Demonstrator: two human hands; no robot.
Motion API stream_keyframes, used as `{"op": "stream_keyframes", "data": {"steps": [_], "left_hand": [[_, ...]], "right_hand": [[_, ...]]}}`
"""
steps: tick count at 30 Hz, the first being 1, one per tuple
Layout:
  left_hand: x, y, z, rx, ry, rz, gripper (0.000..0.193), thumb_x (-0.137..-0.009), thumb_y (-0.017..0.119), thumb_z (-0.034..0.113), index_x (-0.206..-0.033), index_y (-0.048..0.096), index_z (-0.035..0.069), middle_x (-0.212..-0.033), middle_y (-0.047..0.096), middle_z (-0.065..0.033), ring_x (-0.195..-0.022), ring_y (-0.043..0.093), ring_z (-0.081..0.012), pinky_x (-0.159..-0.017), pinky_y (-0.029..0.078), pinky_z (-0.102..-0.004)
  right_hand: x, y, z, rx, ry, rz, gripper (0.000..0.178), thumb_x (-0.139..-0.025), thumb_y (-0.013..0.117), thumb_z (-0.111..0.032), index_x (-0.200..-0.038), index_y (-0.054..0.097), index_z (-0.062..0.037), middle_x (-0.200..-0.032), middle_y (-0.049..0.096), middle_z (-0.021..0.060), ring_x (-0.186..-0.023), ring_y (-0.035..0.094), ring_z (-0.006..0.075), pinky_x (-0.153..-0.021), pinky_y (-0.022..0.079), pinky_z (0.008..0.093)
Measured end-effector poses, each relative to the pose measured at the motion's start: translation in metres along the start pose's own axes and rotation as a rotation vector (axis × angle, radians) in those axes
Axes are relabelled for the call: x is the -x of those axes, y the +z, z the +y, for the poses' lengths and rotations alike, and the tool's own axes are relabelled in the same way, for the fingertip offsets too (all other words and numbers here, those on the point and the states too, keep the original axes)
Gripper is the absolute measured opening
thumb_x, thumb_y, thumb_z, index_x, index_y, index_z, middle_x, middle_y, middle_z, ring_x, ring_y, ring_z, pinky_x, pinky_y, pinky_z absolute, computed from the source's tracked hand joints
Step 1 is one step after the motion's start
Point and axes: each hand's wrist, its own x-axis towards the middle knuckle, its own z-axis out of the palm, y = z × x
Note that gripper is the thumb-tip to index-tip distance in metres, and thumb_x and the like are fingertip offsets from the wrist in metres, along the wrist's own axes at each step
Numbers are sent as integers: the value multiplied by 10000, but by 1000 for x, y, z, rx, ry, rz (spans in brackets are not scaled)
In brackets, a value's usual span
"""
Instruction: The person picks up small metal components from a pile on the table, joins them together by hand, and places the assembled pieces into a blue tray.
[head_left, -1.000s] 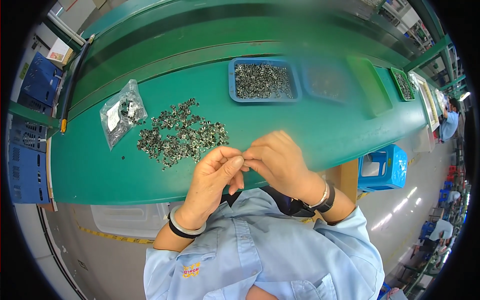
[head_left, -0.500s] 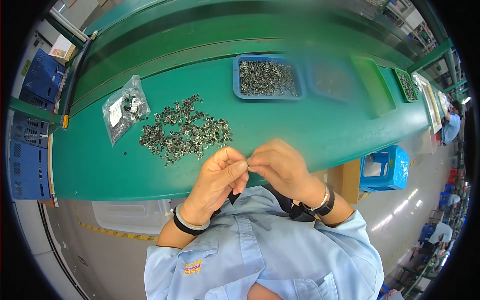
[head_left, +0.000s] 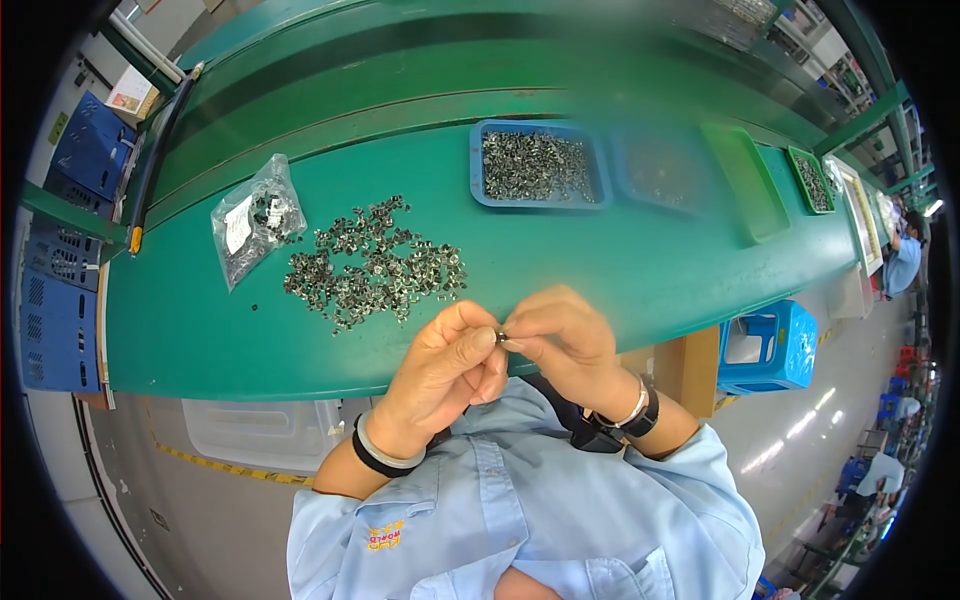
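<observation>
Left hand [head_left: 445, 365], right hand [head_left: 570, 340]: both grips were clamped on small dark shiny part [head_left: 501, 338]. Loose silver-black metal pieces [head_left: 420, 270] lay beyond on green desk [head_left: 600, 250].

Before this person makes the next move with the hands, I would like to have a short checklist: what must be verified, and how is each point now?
1. Small dark part pinched between left hand and right hand: ok.
2. Finer shape of that part readable: cannot tell, too small.
3. Loose parts pile lying beyond the left hand, uncovered: ok.
4. Blue tray flat on the green table: ok.
5. All loose parts gathered: not ok, one stray piece lies apart.
6. Plastic bag sealed: cannot tell.
</observation>
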Motion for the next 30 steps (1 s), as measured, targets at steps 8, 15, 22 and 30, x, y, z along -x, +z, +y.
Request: {"op": "stream_keyframes", "data": {"steps": [8, 15, 22, 30], "left_hand": [[1, 1, 6, -152, 2, -2, 138, -901, 596, 182, -881, 527, 63, -676, 584, -52, -517, 521, -137, -444, 380, -244], [0, -4, 9, -271, 1, 90, 148, -922, 564, 194, -940, 532, 51, -717, 594, -52, -554, 536, -121, -466, 393, -226], [16, -12, 9, -360, 126, 175, 133, -937, 522, 152, -979, 526, 27, -727, 590, -78, -538, 534, -137, -456, 414, -242], [22, -29, 17, -303, 114, 108, 135, -949, 492, 135, -1006, 523, 17, -763, 598, -80, -582, 547, -129, -494, 430, -243]], "right_hand": [[2, 1, 7, -46, -72, -15, 144, -769, 679, 4, -888, 622, -54, -823, 614, 60, -755, 606, 184, -619, 500, 281], [-3, -5, 8, 83, 23, -94, 135, -772, 689, -22, -875, 608, -55, -836, 610, 70, -745, 587, 204, -653, 469, 311], [-74, -46, 45, 474, 8, -27, 115, -801, 637, -73, -903, 610, -29, -850, 602, 92, -788, 598, 252, -709, 481, 328], [-84, -20, 48, 507, -32, -328, 169, -809, 579, -27, -969, 625, -51, -921, 582, 83, -851, 577, 270, -733, 481, 351]]}}
